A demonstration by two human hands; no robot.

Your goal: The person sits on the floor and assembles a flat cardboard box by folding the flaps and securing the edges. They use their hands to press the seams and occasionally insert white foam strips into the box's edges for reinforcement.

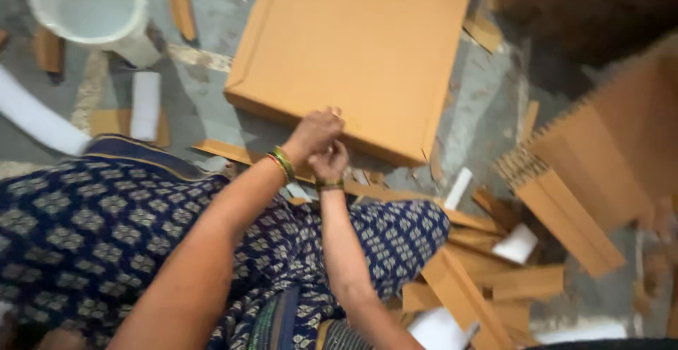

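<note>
A large flat brown cardboard box (353,39) lies on the grey floor in front of me. My left hand (316,132) and my right hand (330,161) meet at the middle of its near edge, fingers curled against the cardboard rim. Blur hides whether they pinch the rim or something small there. Green and gold bangles circle both wrists. My lap, in dark blue patterned cloth (106,230), fills the lower left.
A white plastic bucket (95,11) stands at the top left. Several cardboard strips (466,293) and white paper pieces (515,244) litter the floor at lower right. A stack of folded cardboard sheets (600,152) rises on the right.
</note>
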